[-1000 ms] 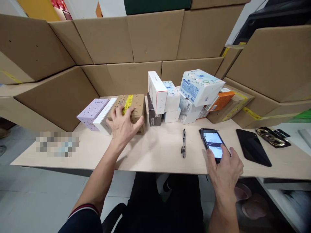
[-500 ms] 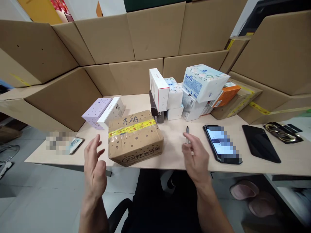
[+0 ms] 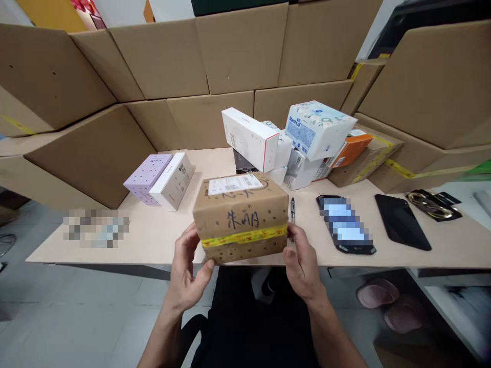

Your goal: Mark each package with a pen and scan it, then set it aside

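A brown cardboard parcel (image 3: 241, 217) with yellow tape, handwritten marks and a white label on top is held up at the near edge of the table (image 3: 153, 237). My left hand (image 3: 187, 273) grips its left lower corner, thumb under the front. My right hand (image 3: 301, 263) clasps its right side. Just behind the parcel's right edge lies a pen (image 3: 292, 208).
A phone (image 3: 344, 225) with a lit screen and a black pouch (image 3: 402, 221) lie to the right. A lilac box (image 3: 146, 177) and a white box (image 3: 172, 180) sit at the left. A pile of small boxes (image 3: 295, 143) stands behind. Big cartons wall the table.
The parcel was pulled from beside the white box to the near edge. Both hands, open half a second ago, have closed on it and turned it label side up.
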Demonstrator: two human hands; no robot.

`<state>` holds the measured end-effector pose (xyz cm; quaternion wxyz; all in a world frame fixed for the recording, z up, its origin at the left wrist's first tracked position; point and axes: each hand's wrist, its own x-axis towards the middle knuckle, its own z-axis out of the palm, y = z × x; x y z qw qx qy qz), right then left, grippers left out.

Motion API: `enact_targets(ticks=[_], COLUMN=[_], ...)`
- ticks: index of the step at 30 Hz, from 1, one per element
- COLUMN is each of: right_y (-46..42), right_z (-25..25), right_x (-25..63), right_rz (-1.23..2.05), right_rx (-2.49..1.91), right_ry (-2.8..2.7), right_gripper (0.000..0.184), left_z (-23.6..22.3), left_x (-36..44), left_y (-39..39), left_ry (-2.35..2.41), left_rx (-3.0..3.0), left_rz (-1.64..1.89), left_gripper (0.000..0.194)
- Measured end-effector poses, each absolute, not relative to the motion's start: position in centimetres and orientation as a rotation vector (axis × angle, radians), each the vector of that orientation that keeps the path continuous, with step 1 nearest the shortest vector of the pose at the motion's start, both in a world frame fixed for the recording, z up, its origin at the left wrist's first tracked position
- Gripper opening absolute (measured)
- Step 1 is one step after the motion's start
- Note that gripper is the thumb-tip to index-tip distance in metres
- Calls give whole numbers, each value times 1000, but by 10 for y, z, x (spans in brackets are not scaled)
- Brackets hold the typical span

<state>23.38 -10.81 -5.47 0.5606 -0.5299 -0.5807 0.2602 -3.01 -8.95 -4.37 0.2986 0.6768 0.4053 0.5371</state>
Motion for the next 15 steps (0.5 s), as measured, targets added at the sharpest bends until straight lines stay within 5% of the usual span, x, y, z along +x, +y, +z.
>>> enact_targets(ticks=[3, 9, 15], right_y=[-108, -105, -106], right_z=[-66, -80, -84], right_x=[240, 242, 244], right_rz=[505, 334, 285], right_rx=[-1412, -1420, -1367], right_ry=[-1359, -1424, -1462], right_gripper=[62, 56, 53], left_z=[-58, -59, -49], left_x=[-18, -4, -2], left_y=[-87, -79, -75], left_ry=[992, 1031, 1102], left_rx=[1751, 1923, 2057], left_rz=[1449, 1511, 1540], left_gripper=[56, 81, 64])
